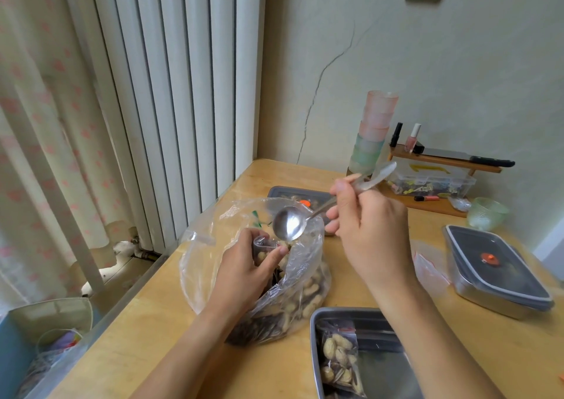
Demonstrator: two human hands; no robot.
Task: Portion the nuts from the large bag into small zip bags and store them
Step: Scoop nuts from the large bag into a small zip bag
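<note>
Left hand point(244, 264) pinches small zip bag point(265, 249) open inside large bag point(293, 295). Right hand point(366, 231) grips spoon point(288, 224), bowl tipped at the zip bag's mouth.

Soft, even daylight from the curtain point(39, 130) at left, faint shadows on the desk point(171, 337), mild shine on the spoon point(288, 223), wide-angle bending at the edges, slight overall softness, blurred corners

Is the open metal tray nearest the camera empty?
No, one filled zip bag of nuts lies at the left of the tray.
</note>
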